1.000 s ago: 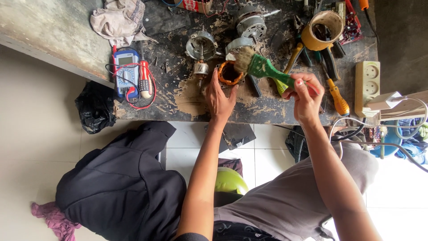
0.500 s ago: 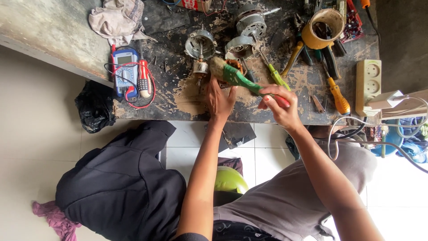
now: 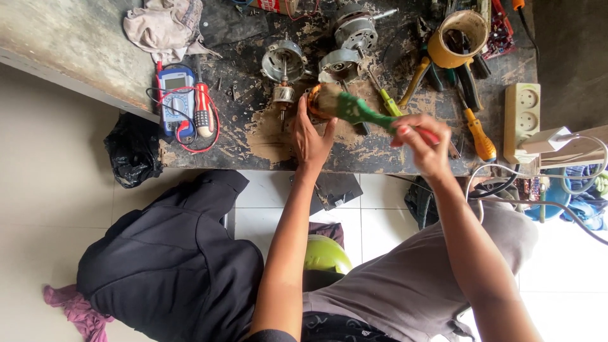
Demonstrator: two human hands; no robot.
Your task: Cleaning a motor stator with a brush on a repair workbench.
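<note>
My left hand [image 3: 310, 136] holds a round copper-wound motor part [image 3: 315, 101] against the worn dark workbench [image 3: 253, 136]. My right hand [image 3: 423, 140] grips a paintbrush with a green handle [image 3: 364, 113]. Its bristle head lies on the motor part, blurred by motion. Just beyond stand metal motor housings [image 3: 284, 60] and a rotor with a shaft [image 3: 356, 26].
A blue multimeter [image 3: 175, 98] with red leads and a red screwdriver [image 3: 203, 109] lie left. A yellow cup of tools [image 3: 457, 39], pliers, an orange-handled screwdriver [image 3: 478, 136] and a white power strip [image 3: 523, 120] sit right. Rag [image 3: 166, 25] at back left; a black bag [image 3: 132, 152] hangs below.
My right hand swung left with the brush, bringing its head onto the motor part, then drew slightly back right. My left hand stayed on the part.
</note>
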